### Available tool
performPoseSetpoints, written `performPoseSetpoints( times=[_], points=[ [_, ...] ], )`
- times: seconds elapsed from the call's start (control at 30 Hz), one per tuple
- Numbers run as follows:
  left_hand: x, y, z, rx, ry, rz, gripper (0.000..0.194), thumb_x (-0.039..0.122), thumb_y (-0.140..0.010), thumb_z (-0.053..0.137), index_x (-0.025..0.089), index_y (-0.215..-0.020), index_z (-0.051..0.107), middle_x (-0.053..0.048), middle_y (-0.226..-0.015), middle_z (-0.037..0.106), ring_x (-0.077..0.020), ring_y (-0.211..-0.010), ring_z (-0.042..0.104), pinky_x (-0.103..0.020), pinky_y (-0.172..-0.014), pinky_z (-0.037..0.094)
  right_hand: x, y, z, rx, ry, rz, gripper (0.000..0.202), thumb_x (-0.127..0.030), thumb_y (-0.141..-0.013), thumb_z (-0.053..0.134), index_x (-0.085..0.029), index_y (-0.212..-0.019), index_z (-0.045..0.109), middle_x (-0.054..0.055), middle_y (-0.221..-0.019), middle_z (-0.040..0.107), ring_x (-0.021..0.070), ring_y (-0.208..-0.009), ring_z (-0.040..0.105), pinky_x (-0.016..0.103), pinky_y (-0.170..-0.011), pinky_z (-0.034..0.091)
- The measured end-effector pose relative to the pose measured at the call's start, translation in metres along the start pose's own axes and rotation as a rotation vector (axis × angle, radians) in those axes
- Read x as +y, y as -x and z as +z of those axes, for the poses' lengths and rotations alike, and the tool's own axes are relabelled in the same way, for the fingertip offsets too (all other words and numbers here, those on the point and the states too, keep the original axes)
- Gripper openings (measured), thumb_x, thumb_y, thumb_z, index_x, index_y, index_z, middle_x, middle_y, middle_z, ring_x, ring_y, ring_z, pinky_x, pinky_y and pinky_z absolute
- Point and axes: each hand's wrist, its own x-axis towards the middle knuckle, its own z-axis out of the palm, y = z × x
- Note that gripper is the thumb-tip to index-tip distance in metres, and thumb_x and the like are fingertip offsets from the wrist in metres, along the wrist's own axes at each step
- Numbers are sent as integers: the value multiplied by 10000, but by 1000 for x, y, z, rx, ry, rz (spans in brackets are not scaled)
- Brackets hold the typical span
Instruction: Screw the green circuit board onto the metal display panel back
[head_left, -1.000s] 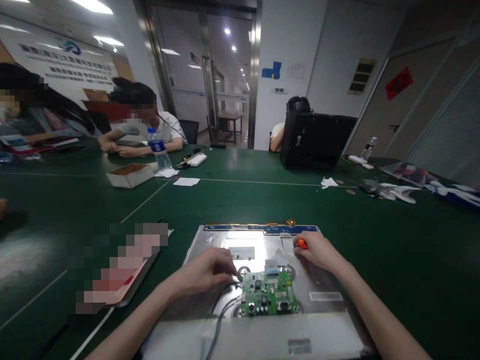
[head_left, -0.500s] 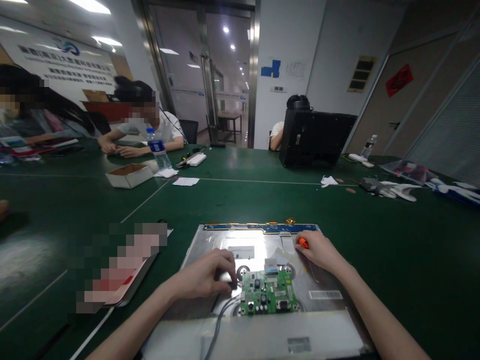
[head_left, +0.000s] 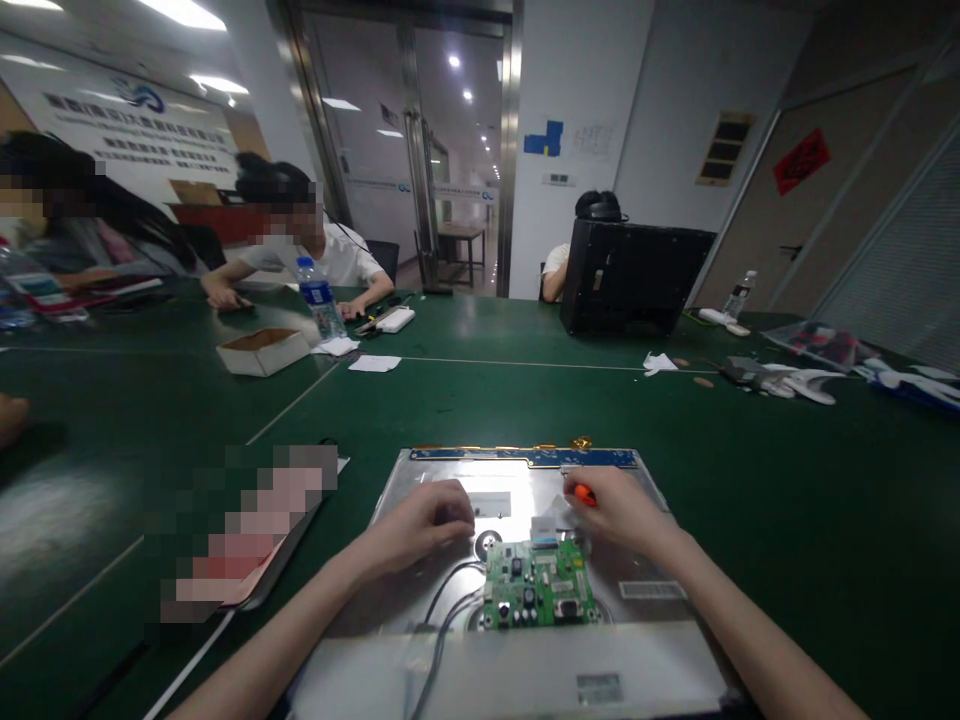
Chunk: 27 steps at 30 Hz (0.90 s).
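A display panel (head_left: 420, 665) lies back-side up on the table before me, with a green circuit board (head_left: 536, 590) at its middle. My left hand (head_left: 431, 515) hovers over the panel to the left of the board, its fingers loosely bent with nothing visible in them. Grey cables (head_left: 442, 635) run from the board's left side toward the front edge. My right hand (head_left: 611, 505) is closed around an orange-handled screwdriver (head_left: 585, 494), above and right of the board; its shaft is hidden. A blue circuit strip (head_left: 480, 457) runs along the panel's far edge.
To the left lies a pink, partly blurred item (head_left: 255, 545) with a white cable (head_left: 187, 665). Farther off are a cardboard box (head_left: 262, 355), a water bottle (head_left: 322, 300), a black monitor casing (head_left: 637, 280) and white gloves (head_left: 802, 382). Several people sit around the table.
My right hand has moved left with the screwdriver, toward the top of the board. My left hand has risen away from the cable ends beside the board.
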Motion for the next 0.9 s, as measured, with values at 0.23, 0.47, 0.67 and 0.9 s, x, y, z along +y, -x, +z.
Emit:
performPoseSetpoints(
  times=[0.23, 0.47, 0.67, 0.9],
  points=[
    [-9, -22, -2, 59, -145, -16, 127, 267, -816, 574, 164, -760, 622, -38, -812, 592, -178, -738, 538, -285, -681, 383, -38, -29, 8, -118, 103, -149, 157, -118, -770, 586, -214, -866, 664, 35, -903, 707, 183, -835, 624, 255, -660, 365],
    [-22, -36, -4, -12, -163, -20, 152, 325, -767, 616, 175, -742, 624, 6, -688, 575, -163, -649, 517, -246, -566, 356, -56, -55, 17, -235, 190, -202, 147, -258, -780, 616, -206, -893, 695, 83, -881, 721, 228, -811, 647, 272, -616, 380],
    [-22, -31, 1, 24, -166, -15, 140, 311, -782, 591, 175, -767, 617, 1, -710, 572, -164, -677, 511, -242, -585, 360, -57, -64, 24, -258, 192, -195, 175, -300, -814, 594, -201, -913, 698, 84, -896, 725, 226, -830, 657, 275, -644, 407],
    [-17, -29, 7, 89, -184, -2, 126, 282, -814, 581, 167, -776, 616, -17, -753, 587, -170, -706, 524, -259, -639, 373, -57, -69, 29, -179, 167, -170, 161, -234, -817, 581, -205, -917, 704, 88, -929, 726, 224, -870, 655, 276, -671, 408]
  ],
)
